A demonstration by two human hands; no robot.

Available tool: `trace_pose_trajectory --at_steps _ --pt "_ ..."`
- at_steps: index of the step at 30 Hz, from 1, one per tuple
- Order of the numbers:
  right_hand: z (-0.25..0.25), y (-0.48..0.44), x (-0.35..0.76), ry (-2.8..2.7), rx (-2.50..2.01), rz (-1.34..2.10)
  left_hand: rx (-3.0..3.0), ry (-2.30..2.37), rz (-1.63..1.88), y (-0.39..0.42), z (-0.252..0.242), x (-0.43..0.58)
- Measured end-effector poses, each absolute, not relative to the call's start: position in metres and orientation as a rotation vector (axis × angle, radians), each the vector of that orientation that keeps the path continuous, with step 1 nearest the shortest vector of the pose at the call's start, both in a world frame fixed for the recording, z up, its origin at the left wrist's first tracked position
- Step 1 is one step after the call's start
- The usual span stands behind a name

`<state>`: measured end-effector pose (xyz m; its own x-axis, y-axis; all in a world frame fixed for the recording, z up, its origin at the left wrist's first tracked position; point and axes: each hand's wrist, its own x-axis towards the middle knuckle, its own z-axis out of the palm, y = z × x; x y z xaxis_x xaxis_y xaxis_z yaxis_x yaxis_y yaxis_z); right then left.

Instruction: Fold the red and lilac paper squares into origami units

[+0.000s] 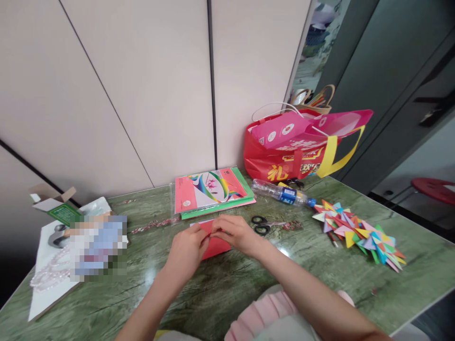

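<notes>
A red sheet of paper [217, 248] lies on the green marbled table in front of me. My left hand [190, 245] pinches its upper left part, fingers closed. Close beside it, my right hand [232, 233] also has its fingertips pressed together on the paper. The fingertips nearly meet, and they hide part of the sheet. A pale lilac edge of paper shows behind the left hand. Black-handled scissors [262, 226] rest just right of my right hand. Beyond the hands is a plastic-wrapped pack of coloured paper [213, 192].
A plastic bottle [284, 194] lies before a red gift bag [277, 156]. Multicoloured folded paper pieces [359, 232] spread at the right. On the left, a white board [44, 296] bears a hammer [57, 237], beads and a green box [66, 213]. A wall panel borders the table's back.
</notes>
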<state>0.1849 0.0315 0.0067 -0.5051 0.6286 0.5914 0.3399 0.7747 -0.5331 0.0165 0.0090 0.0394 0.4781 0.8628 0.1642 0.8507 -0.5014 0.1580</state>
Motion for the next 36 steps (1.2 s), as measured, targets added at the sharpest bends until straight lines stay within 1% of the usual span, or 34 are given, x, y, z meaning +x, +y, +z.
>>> trace_pose_trajectory --at_steps 3,5,13,18,26,30,36 --pt "0.006 0.032 0.185 -2.199 -0.761 0.376 2.656 1.557 0.319 0.01 0.039 0.017" --pt "0.004 0.033 0.185 -2.181 -0.75 0.393 2.644 1.55 0.321 0.011 0.039 0.016" --pt "0.001 0.034 0.179 -1.786 -0.706 0.866 2.543 1.478 0.496 0.013 0.04 0.015" --pt "0.004 0.032 0.176 -1.575 -0.719 1.102 2.451 1.398 0.602 0.015 0.04 0.015" --pt "-0.001 0.041 0.18 -1.373 -0.724 1.425 2.015 1.3 0.604 0.022 0.032 0.016" --pt "-0.004 0.042 0.178 -1.282 -0.732 1.476 1.805 1.27 0.652 0.022 0.028 0.021" --pt "-0.006 0.042 0.174 -1.203 -0.841 1.364 1.629 1.249 0.62 0.022 0.021 0.025"
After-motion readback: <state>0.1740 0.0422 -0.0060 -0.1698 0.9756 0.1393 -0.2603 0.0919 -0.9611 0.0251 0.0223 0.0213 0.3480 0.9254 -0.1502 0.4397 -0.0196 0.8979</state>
